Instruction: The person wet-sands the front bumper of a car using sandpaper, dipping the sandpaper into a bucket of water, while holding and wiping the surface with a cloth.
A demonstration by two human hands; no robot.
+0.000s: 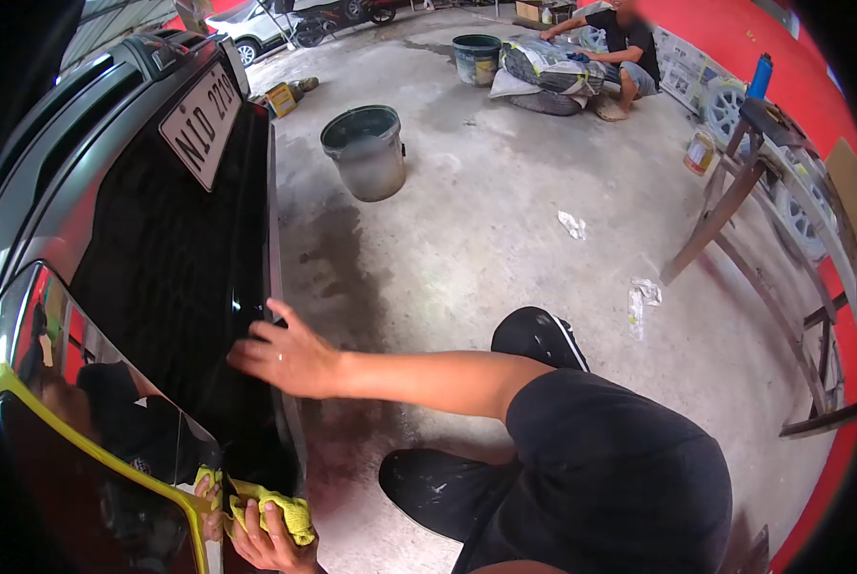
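My left hand (261, 545) grips a yellow cloth (285, 515) at the lower left, beside the car's glossy dark corner panel (122, 421). That panel has a yellow strip (94, 450) along it and reflects a hand and cloth. Higher up, my right hand (290, 356), a ring on one finger, reaches out with fingers apart, at the edge of the black mesh grille (161, 258). Whether its fingertips touch the grille I cannot tell. The white number plate (202, 124) sits above on the car front.
A grey bucket (363, 158) stands on the concrete floor (486, 220). Farther back, a person (625, 43) crouches by covered dark parts (551, 72) and another bucket (476, 59). A wooden stand (725, 210) with a blue bottle (760, 77) is right. Crumpled scraps (572, 226) lie nearby.
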